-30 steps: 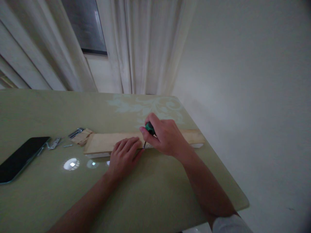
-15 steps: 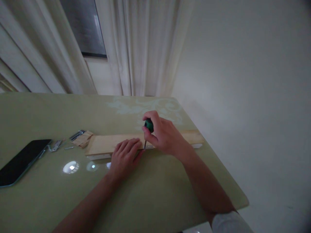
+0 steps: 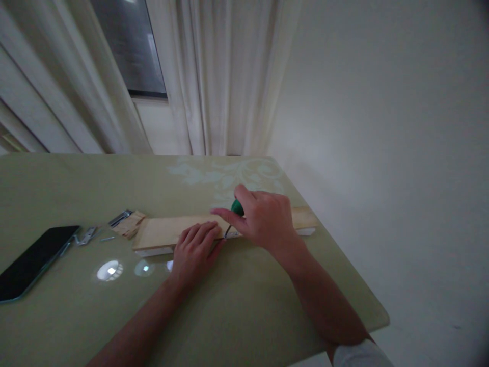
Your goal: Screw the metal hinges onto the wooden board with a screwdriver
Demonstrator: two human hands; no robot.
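Note:
A long pale wooden board [image 3: 160, 229] lies across the table. My left hand [image 3: 194, 250] grips it near the middle, fingers over the top and thumb at the front edge. My right hand [image 3: 267, 219] holds a screwdriver [image 3: 237, 207] by its green handle, with the thumb stretched out to the left. The thin shaft slants down to a small metal plate [image 3: 233, 234] at the board's front edge, just beside my left thumb. The palm and fingers hide part of the handle. Whether the tip sits in a screw is too small to tell.
At the left lies a black phone [image 3: 36, 260]. Between it and the board are a metal hinge [image 3: 87, 235], a small screw-like piece [image 3: 107, 238] and a wood scrap [image 3: 130, 224] with metal parts. The table's right edge [image 3: 344, 270] runs close to the wall.
The screwdriver has gone from nearly upright to leaning right. My right hand has turned and shifted slightly right and down, its thumb now extended. My left hand stays on the board.

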